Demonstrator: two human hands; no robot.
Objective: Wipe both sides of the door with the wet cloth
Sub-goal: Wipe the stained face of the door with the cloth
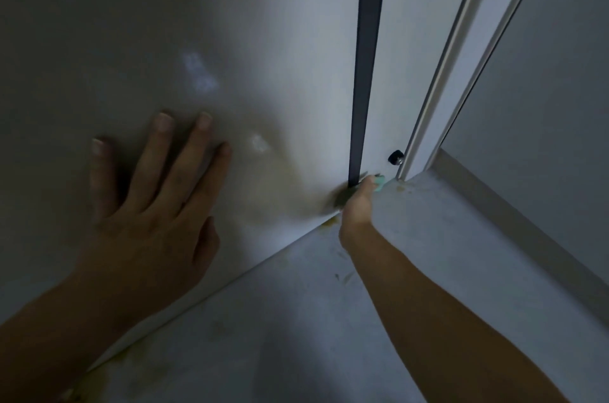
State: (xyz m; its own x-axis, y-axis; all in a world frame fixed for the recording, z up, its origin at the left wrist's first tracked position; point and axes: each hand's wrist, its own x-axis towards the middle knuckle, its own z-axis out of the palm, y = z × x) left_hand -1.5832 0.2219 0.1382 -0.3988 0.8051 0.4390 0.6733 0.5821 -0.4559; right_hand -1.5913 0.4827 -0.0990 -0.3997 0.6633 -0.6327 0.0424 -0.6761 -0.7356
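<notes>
1. Head view: the white door [263,23] fills the upper left of the picture. Its dark edge strip [365,56] runs down to the bottom corner.
2. The left hand [155,198] lies flat on the door face with its fingers straight and spread. It holds nothing.
3. The right hand [357,205] reaches low to the door's bottom corner, at the foot of the dark strip. Its fingers look curled round a mint-green cloth [379,183], of which only a small bit shows past the fingertips. The hand is blurred, so how the fingers lie is unclear.
4. A black door stopper [395,157] sticks out just above the cloth, beside the white door frame [461,56].
5. The grey floor [296,320] carries yellowish smears [330,221] along the door's lower edge.
6. A pale skirting board [510,205] runs along the wall on the right.
</notes>
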